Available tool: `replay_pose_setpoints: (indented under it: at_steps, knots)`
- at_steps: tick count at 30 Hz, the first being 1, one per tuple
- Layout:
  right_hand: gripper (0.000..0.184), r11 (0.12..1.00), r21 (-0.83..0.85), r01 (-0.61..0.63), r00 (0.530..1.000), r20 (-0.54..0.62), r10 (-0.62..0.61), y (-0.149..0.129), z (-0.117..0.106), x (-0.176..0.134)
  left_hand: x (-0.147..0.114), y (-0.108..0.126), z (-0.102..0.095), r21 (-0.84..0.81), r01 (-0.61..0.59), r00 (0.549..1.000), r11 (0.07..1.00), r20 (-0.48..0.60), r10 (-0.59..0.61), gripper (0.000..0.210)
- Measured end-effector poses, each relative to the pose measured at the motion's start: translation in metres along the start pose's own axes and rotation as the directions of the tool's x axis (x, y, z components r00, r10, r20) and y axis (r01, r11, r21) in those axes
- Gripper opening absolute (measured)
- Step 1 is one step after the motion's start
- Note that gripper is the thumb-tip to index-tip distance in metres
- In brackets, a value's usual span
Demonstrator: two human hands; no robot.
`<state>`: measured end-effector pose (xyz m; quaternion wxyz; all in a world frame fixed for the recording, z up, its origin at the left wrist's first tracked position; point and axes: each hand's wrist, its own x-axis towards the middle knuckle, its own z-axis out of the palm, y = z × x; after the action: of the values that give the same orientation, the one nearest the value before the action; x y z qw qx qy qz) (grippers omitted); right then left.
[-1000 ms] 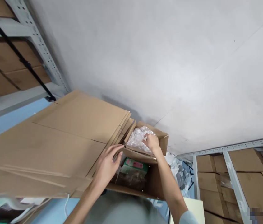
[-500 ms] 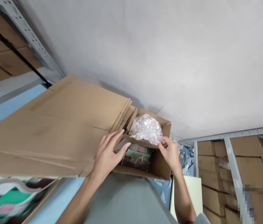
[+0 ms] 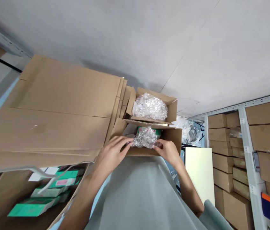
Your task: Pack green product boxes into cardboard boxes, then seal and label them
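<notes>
Crumpled clear bubble wrap (image 3: 146,138) sits in the nearer open cardboard box (image 3: 175,137), partly over a green and pink carton (image 3: 157,131). From the left, my left hand (image 3: 112,153) pinches the wrap's edge between thumb and fingers. My right hand (image 3: 169,151) grips its opposite edge, with the wrist over the box's near wall. Just behind stands a second open cardboard box (image 3: 173,110), holding a larger bundle of bubble wrap (image 3: 149,107). Whatever lies under the wrap in either box is mostly hidden.
Flattened cardboard sheets (image 3: 65,105) are stacked at left. Below them, a large box holds several green cartons (image 3: 32,206) beside a white cable (image 3: 51,182). A pale yellow board (image 3: 198,172) is at right, near shelves of brown boxes (image 3: 223,161). A wall (image 3: 149,41) rises behind.
My left hand, spread over the near box before, has closed on the wrap inside it. My right hand has moved down to that wrap's other side. The camera view has shifted.
</notes>
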<state>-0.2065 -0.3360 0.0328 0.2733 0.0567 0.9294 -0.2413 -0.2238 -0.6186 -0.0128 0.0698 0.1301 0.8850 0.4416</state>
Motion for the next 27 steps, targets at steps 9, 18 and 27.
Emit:
replay_pose_setpoints:
  at_steps: [9, 18, 27]
  knots:
    - [0.036, 0.976, 0.033, -0.216, 0.911, -0.352, 0.214, 0.042, -0.027, -0.030, -0.001, 0.002, -0.015, 0.196, 0.115, 0.941, 0.974, -0.337, -0.043, 0.038]
    - [0.021, 0.902, 0.006, -0.432, 0.773, -0.513, 0.374, 0.075, -0.001, -0.053, -0.009, -0.026, -0.021, 0.202, 0.311, 0.934, 0.929, -0.243, -0.261, 0.031]
    - [0.031, 0.874, 0.078, -0.480, 0.678, -0.600, 0.426, 0.080, 0.010, -0.113, 0.002, -0.005, -0.027, 0.241, 0.093, 0.964, 0.966, -0.263, -0.027, 0.027]
